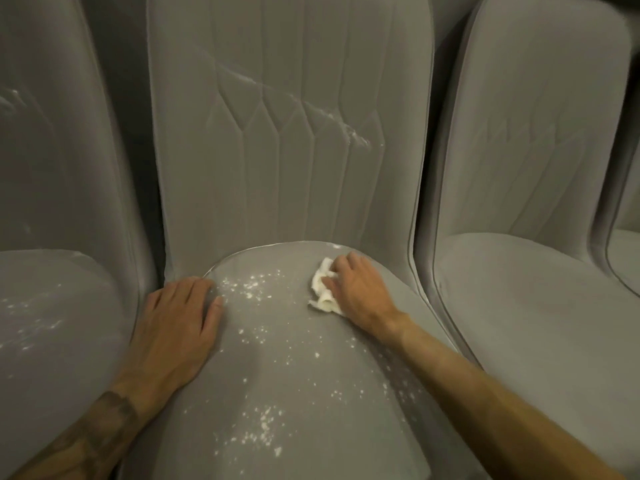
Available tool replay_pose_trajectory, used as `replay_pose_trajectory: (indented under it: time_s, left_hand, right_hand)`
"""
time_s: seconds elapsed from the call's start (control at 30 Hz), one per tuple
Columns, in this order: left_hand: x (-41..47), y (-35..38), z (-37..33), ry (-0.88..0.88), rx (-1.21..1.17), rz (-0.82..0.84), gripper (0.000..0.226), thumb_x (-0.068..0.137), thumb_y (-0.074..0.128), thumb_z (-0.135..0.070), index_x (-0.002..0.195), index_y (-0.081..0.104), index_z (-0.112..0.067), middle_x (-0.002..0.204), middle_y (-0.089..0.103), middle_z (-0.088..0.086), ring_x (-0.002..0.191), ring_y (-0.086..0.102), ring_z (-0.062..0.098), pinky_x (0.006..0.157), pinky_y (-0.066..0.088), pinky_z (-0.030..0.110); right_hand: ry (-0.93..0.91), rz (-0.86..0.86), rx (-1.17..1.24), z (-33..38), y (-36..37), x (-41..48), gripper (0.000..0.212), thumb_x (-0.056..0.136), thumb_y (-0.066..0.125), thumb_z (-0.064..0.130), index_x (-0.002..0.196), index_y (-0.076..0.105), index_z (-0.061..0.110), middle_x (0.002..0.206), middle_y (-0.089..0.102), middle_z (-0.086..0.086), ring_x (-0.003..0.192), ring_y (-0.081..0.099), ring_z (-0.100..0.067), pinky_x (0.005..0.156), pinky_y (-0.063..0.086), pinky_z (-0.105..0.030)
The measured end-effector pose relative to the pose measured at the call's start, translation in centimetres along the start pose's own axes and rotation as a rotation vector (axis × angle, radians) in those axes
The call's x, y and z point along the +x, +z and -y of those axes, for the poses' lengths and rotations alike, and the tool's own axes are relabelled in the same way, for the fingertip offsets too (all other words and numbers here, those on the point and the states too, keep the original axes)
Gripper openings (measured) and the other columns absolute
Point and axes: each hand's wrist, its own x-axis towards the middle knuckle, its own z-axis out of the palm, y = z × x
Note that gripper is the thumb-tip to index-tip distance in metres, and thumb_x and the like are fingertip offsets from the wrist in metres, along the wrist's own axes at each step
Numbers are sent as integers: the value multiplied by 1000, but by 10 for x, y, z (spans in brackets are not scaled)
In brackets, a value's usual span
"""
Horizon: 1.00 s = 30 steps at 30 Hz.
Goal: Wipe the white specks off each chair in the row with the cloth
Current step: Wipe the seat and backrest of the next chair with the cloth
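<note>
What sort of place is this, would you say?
Probably an indoor seating area, perhaps a dining room or venue; I can't tell which. Matching grey upholstered chairs stand in a tight row: the middle chair, left chair and right chair.

Matt grey velvety fabric chair (294, 161), stitched seams, soft crumpled white cloth (323, 289)

Four chairs: left chair (52, 306), middle chair (294, 358), right chair (536, 306), and a sliver of a fourth chair (627, 261). One cloth (323, 303). Two hands: left hand (176, 323), right hand (356, 289). Specks (256, 289) past counting.
</note>
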Motion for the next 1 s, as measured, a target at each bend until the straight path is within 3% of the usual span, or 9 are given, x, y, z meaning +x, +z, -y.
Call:
replay_pose_trajectory:
  time_s: [0.17, 0.23, 0.3, 0.4, 0.6, 0.7, 0.83, 0.93, 1.0]
  left_hand:
    - [2, -1, -2, -16, 28, 37, 43, 100, 34, -42, 117, 61, -14, 114, 65, 6, 105, 60, 29, 93, 41, 46]
    - [2, -2, -2, -9, 31, 42, 43, 100, 34, -42, 116, 61, -14, 113, 65, 6, 105, 60, 30, 93, 42, 46]
    - [1, -3, -1, -7, 26, 28, 42, 100, 34, -42, 116, 61, -14, 113, 65, 6, 105, 60, 30, 93, 42, 46]
    - [1, -4, -2, -7, 12, 5, 42, 100, 35, -42, 116, 62, -13, 112, 65, 6, 104, 60, 31, 92, 41, 46]
    - [2, -2, -2, -16, 34, 32, 44, 99, 34, -42, 117, 61, -12, 114, 65, 7, 104, 59, 31, 93, 41, 46]
    - [2, -3, -3, -16, 18, 46, 46, 100, 33, -42, 117, 62, -12, 114, 65, 7, 106, 59, 30, 94, 41, 46]
    - [2, -4, -2, -12, 12, 30, 45, 100, 34, -43, 119, 61, -13, 116, 66, 6, 108, 59, 30, 95, 39, 46]
    - [2, -3, -3, -13, 0, 27, 44, 100, 32, -43, 118, 61, -14, 114, 64, 5, 106, 58, 29, 94, 39, 45]
    - [2, -3, -3, -13, 9, 17, 43, 100, 33, -42, 116, 61, -15, 113, 65, 5, 105, 58, 29, 93, 40, 45]
  right_hand:
    - [321, -101, -102, -17, 0, 17, 56, 92, 21, 42, 101, 58, 2, 103, 58, -22, 92, 54, -42, 74, 44, -48]
    - [272, -82, -55, 11, 8, 20, 43, 97, 32, 34, 104, 58, 0, 105, 57, -23, 94, 54, -42, 77, 42, -48]
    - [101, -46, 0, 33, 14, 12, 29, 100, 45, 27, 105, 58, 1, 104, 57, -22, 92, 53, -40, 81, 41, -48]
    - [-72, 29, 34, 17, 5, -5, 27, 103, 48, 32, 106, 56, 6, 105, 55, -16, 90, 50, -34, 81, 40, -46]
    - [279, -72, -112, -18, 0, 6, 25, 99, 51, 24, 106, 57, 1, 108, 56, -21, 97, 51, -42, 79, 40, -48]
    - [170, -100, -30, 16, 12, 4, 19, 95, 55, 16, 99, 59, -1, 97, 57, -22, 88, 55, -41, 76, 43, -48]
    - [-55, 26, 47, 16, -1, -16, 27, 103, 47, 33, 107, 55, 7, 106, 53, -13, 90, 48, -31, 82, 39, -44]
    - [80, -21, -45, -24, -7, -15, 31, 101, 46, 34, 104, 58, 6, 103, 56, -18, 89, 52, -39, 81, 42, -48]
    - [251, -43, -149, -37, -3, -3, 45, 98, 31, 37, 104, 59, 3, 104, 57, -21, 92, 53, -42, 79, 43, -51]
